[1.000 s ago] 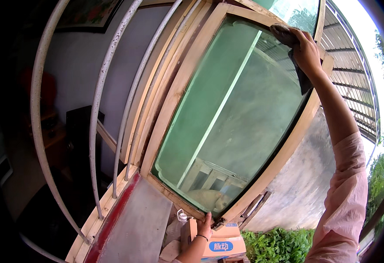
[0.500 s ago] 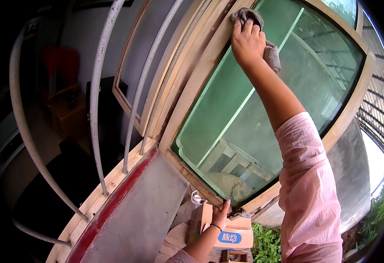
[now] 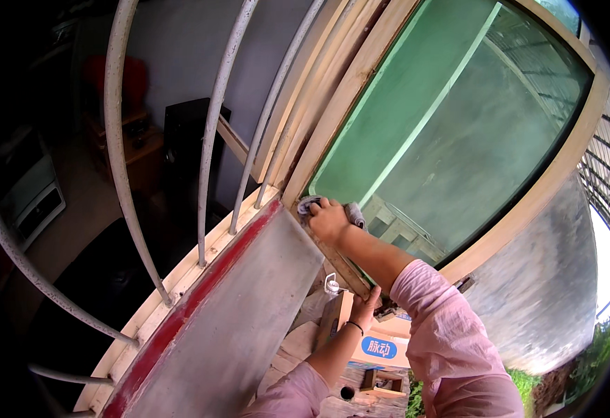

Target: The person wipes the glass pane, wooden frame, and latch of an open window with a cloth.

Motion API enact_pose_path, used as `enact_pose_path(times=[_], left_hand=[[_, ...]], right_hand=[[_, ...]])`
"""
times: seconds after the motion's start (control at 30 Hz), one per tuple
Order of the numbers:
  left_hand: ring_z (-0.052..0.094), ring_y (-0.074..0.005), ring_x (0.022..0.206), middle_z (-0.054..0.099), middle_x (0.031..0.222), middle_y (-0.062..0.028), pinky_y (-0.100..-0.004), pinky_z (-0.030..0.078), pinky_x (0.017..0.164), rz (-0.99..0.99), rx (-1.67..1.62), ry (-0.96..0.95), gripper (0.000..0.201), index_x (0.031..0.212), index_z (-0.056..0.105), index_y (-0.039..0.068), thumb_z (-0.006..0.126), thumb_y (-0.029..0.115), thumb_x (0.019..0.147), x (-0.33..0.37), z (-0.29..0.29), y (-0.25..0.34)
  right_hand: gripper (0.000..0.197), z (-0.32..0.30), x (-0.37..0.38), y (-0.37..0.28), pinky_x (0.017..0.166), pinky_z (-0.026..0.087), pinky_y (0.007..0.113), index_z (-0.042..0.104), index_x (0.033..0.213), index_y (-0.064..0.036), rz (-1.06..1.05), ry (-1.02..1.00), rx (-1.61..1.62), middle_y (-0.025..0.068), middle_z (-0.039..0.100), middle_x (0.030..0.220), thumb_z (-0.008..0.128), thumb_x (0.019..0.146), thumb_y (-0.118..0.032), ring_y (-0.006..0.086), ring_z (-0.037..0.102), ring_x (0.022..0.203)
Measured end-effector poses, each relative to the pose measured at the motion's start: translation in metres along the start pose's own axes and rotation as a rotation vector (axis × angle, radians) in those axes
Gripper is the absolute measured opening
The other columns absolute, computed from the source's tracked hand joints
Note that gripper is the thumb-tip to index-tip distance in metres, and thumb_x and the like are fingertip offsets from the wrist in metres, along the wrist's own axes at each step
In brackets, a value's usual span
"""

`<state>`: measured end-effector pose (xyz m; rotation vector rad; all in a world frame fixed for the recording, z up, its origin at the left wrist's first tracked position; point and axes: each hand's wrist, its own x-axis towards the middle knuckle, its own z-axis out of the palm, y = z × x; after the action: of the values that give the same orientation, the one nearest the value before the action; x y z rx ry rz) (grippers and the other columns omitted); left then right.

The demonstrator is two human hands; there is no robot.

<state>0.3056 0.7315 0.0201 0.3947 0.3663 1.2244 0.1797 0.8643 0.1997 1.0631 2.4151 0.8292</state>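
Note:
A grey cloth point(image 3: 354, 215) is bunched under my right hand point(image 3: 329, 221). That hand is closed on it and presses it at the lower left corner of the green-tinted window pane point(image 3: 451, 132), where glass meets wooden frame. Lower down, my left hand point(image 3: 365, 311) grips the bottom edge of the wooden window frame point(image 3: 528, 209). Its thumb points up along the frame, and its other fingers are largely hidden. The window sash stands swung outward from the wall, tilted in view.
White metal bars point(image 3: 211, 139) rise from the sill at left, with a dark room behind. A grey ledge with a red stripe point(image 3: 200, 296) runs below. Under my left hand are a cardboard box point(image 3: 388, 348), a white-capped bottle point(image 3: 331, 284) and a small wooden box point(image 3: 383, 383).
My right hand has brought the cloth down along the left side of the pane, from the top to the bottom corner. My left hand stays at the frame's lower edge.

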Motion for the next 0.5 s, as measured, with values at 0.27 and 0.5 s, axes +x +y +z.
enact_pose_path(times=[0.27, 0.5], left_hand=[[0.053, -0.0153, 0.099, 0.058, 0.108, -0.0046, -0.0297, 0.043, 0.085, -0.091, 0.008, 0.015, 0.042, 0.116, 0.052, 0.005, 0.062, 0.034, 0.088, -0.018, 0.029, 0.003], [0.049, -0.0182, 0.113, 0.051, 0.124, -0.0066, -0.0323, 0.042, 0.093, -0.01, -0.157, -0.249, 0.036, 0.128, 0.042, 0.006, 0.047, 0.023, 0.096, 0.017, -0.014, -0.036]], right_hand=[[0.035, 0.025, 0.025, 0.031, 0.077, 0.039, 0.035, 0.06, 0.115, -0.0175, 0.296, 0.502, -0.268, 0.0116, 0.052, 0.127, 0.048, 0.083, -0.019, 0.0234, 0.05, 0.099], [0.037, 0.068, -0.004, -0.045, 0.078, 0.045, 0.039, 0.056, 0.121, -0.0167, 0.326, 0.246, 0.033, 0.0161, 0.044, 0.135, 0.046, 0.086, -0.019, 0.0278, 0.053, 0.102]])
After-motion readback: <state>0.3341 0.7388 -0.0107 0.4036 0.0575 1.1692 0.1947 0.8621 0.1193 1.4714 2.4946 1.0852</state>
